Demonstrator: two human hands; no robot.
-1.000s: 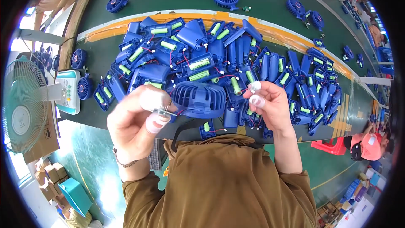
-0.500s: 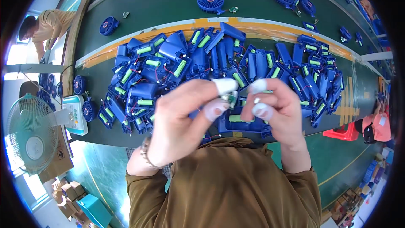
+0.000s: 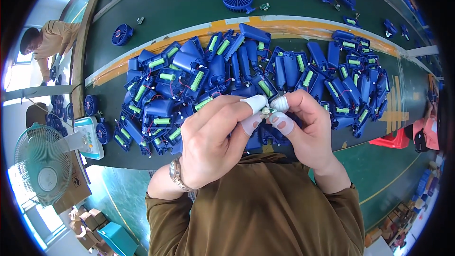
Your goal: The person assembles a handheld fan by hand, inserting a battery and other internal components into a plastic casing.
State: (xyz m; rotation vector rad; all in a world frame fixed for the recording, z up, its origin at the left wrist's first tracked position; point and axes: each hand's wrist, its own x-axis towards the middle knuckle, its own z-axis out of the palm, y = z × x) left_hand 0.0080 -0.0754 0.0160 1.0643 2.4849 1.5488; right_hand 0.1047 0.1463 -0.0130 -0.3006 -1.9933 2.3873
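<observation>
Small green circuit board (image 3: 268, 111) at the meeting point of the two hands, above the near side of a heap of parts. The left hand (image 3: 211, 137) has its thumb and forefinger drawn together on the board's left end, the other fingers curled; the right hand (image 3: 308, 132) has its thumb and forefinger near each other at the right end, though whether they grip the board or only touch it cannot be told. White wraps (image 3: 255, 103) cover the working fingertips, and a bracelet (image 3: 177, 173) circles the left wrist. Beyond and to both sides of the hands, blue casings (image 3: 159, 108), many with green cells (image 3: 196, 80) and thin red wires, lie heaped on the dark desk (image 3: 410, 118). Farther beyond the hands run an orange-taped strip (image 3: 199, 32) and, past it, a round blue fan head (image 3: 238, 0). Left of the left hand stand a white control box (image 3: 90, 137) and a larger caged fan (image 3: 45, 166); well right of the right hand, a red stool (image 3: 393, 140)
</observation>
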